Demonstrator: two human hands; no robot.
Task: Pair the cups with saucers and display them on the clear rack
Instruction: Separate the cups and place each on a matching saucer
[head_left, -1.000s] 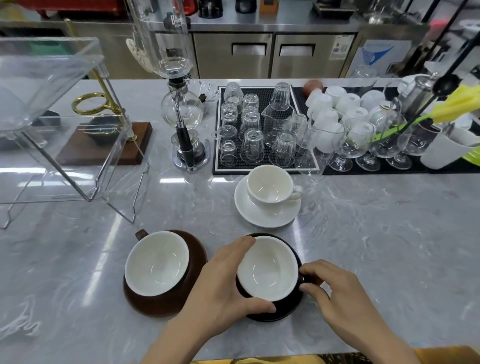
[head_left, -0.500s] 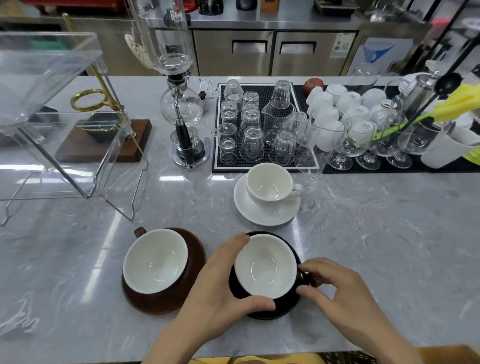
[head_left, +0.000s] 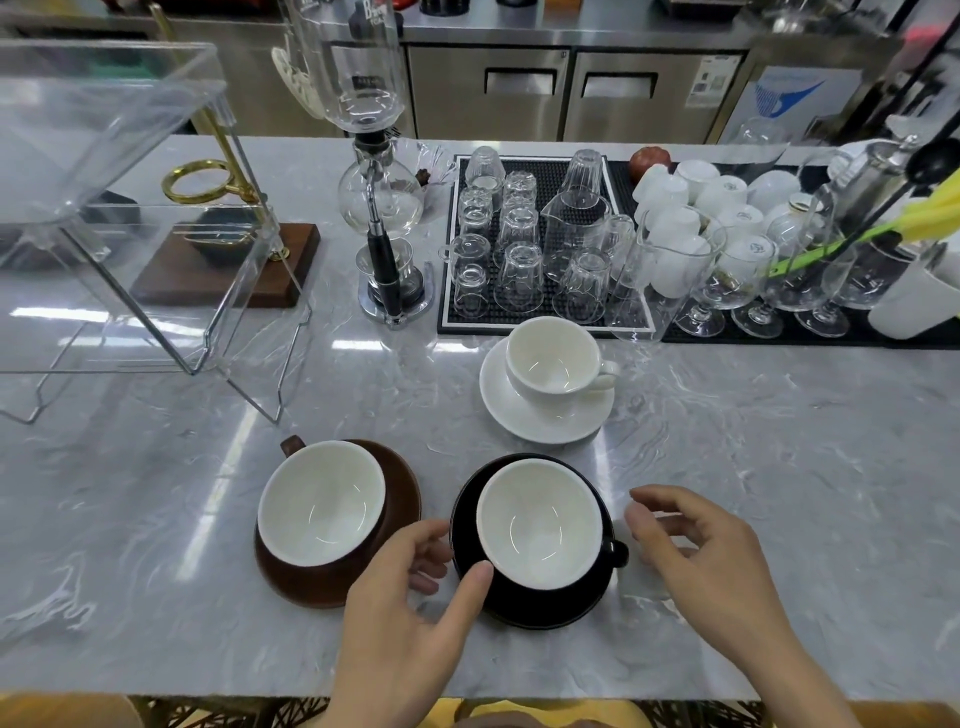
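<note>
L thumb tip (head_left: 480, 574) touches the near-left rim of the black cup (head_left: 540, 525); the other fingers of the left hand (head_left: 410, 608) curl loosely beside the black saucer (head_left: 550, 605), holding nothing, though whether they brush the saucer edge is hard to say from this angle. Right hand (head_left: 706, 556) hovers just right of the cup's handle, fingers relaxed and spread, not gripping anything; a small gap shows btwn fingertips (head_left: 636, 519) and handle.

Black cup sits on its black saucer at the near edge of the marble counter (head_left: 779, 441), white inside, handle pointing right. Just left of it, w/ a narrow gap, the brown cup (head_left: 322, 501) sits on the brown saucer (head_left: 400, 483), handle toward back-left. Behind and slightly right, the white cup (head_left: 553, 356) rests on the white saucer (head_left: 540, 421), handle to the right.

Clear rack (head_left: 104, 208) stands far left on wire legs, well apart from all three pairs. Behind: a siphon brewer (head_left: 379, 197), upturned glasses on a black mat (head_left: 550, 322), white cups and stemmed glasses further right.
</note>
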